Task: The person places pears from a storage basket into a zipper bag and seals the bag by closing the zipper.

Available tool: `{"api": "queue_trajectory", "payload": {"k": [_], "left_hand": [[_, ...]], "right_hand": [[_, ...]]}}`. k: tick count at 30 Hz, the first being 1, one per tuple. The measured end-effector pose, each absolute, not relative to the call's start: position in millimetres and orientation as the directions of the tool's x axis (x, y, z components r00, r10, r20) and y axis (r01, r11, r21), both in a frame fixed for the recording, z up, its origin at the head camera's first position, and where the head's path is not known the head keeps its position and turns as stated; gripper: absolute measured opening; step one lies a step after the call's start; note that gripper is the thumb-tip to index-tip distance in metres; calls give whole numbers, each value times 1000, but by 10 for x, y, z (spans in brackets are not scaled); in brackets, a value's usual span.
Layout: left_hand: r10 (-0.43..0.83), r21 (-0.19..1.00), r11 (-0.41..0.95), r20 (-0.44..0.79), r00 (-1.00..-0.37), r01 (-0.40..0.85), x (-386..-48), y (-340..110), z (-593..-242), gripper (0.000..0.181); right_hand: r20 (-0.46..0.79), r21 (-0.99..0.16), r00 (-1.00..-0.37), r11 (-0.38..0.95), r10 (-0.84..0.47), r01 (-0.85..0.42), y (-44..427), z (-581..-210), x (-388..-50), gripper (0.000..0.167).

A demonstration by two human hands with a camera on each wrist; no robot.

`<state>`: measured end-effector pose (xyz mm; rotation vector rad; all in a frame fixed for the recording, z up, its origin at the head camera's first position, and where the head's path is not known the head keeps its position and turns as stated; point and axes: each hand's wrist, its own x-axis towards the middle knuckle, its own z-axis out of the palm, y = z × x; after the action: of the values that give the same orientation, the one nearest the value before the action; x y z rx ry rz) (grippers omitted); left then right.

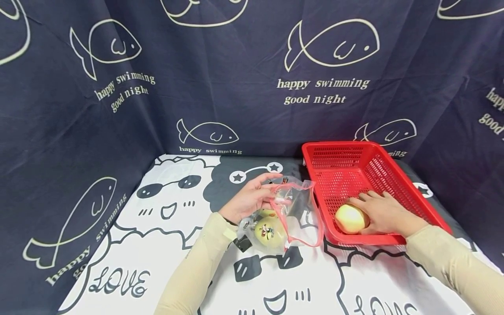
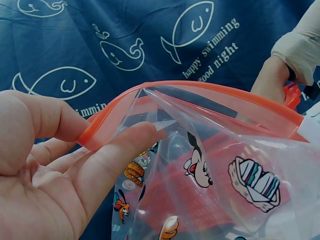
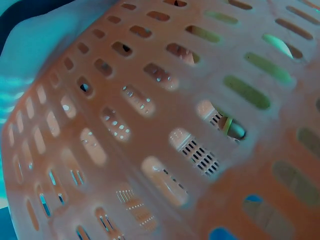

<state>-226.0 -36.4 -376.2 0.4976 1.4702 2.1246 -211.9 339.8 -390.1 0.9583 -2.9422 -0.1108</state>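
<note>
The red basket (image 1: pixel 415 188) is filling the back right corner of the surface (image 1: pixel 165 262), its back rim sitting just before the dark blue fish-print curtain (image 1: pixel 256 87). The clear zip bag (image 1: pixel 301 208) is standing mid-surface, its orange-red rim coming right up beside the basket's left wall, leaving hardly any gap there; towards the left edge, a broad stretch of printed cloth is showing.

Now the left wrist view is giving what the head view isn't: the bag's mouth gaping close up, cartoon prints showing sharply, a white slider (image 2: pixel 311 131) sitting on the rim. The right wrist view is showing slotted basket wall at close range, with greenish patches behind some slots.

And the hands! The left hand (image 1: pixel 250 197) is pinching the bag's rim, thumb inside, index finger curling over outside. A bagged yellow apple (image 1: pixel 271 238) is resting low in the bag. The right hand (image 1: pixel 383 214) is reaching into the basket, index finger and thumb closing round a pale yellow apple (image 1: pixel 349 218) at the near left corner.
</note>
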Motion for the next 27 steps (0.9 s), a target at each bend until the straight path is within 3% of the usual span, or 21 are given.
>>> {"api": "queue_trajectory", "payload": {"k": [27], "left_hand": [[599, 937, -286, 10, -801, -202, -2275, -379, -3792, 57]], "right_hand": [[152, 100, -808, 823, -569, -560, 3432, -3715, -2043, 84]]}}
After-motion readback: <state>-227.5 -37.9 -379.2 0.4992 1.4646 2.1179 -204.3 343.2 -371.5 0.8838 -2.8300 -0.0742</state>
